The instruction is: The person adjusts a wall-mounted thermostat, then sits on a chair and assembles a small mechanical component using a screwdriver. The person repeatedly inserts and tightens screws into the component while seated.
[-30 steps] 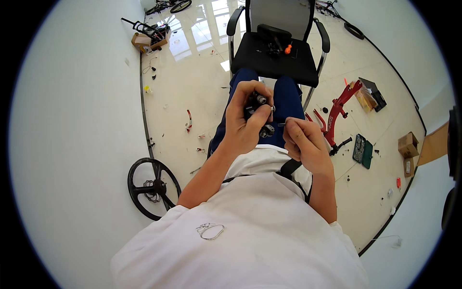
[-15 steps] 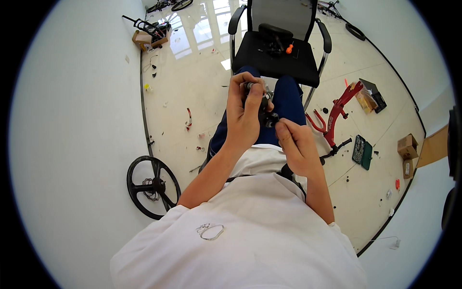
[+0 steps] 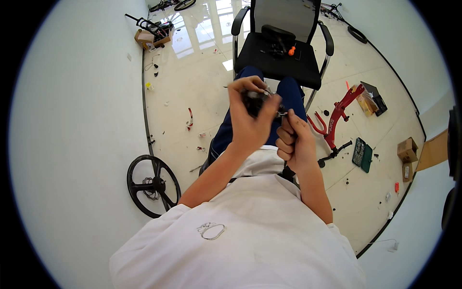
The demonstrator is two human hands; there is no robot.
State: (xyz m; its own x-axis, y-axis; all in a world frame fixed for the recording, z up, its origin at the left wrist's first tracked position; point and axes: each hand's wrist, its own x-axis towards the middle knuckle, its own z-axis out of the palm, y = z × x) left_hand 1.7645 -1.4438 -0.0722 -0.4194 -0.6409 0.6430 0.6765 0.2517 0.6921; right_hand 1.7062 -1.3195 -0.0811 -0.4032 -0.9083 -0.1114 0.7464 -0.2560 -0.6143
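Note:
My left hand [image 3: 252, 118] is wrapped round a black and silver mechanical part [image 3: 254, 102], which looks like a bicycle component. Motion smears it, so its exact kind is unclear. The part is up over my lap, above my blue trouser legs [image 3: 290, 91]. My right hand [image 3: 299, 137] is closed at its right end, with thumb and forefinger pinched together by a small silver bit [image 3: 282, 114]. What those fingertips grip is too small to make out. The other fingers of that hand are curled in.
Facing me, a black office chair [image 3: 276, 62] holds dark parts and an orange-handled screwdriver [image 3: 291, 51]. On the floor lie a red bicycle frame [image 3: 337, 118], an opened green tool case [image 3: 362, 155] and, at left, a black spoked wheel [image 3: 132, 185]. Cardboard boxes [image 3: 407, 149] stand at right.
The part has turned in my left hand, whose thumb has swung right. My right hand has risen slightly and rotated, its curled fingers now showing. The view has shifted a little.

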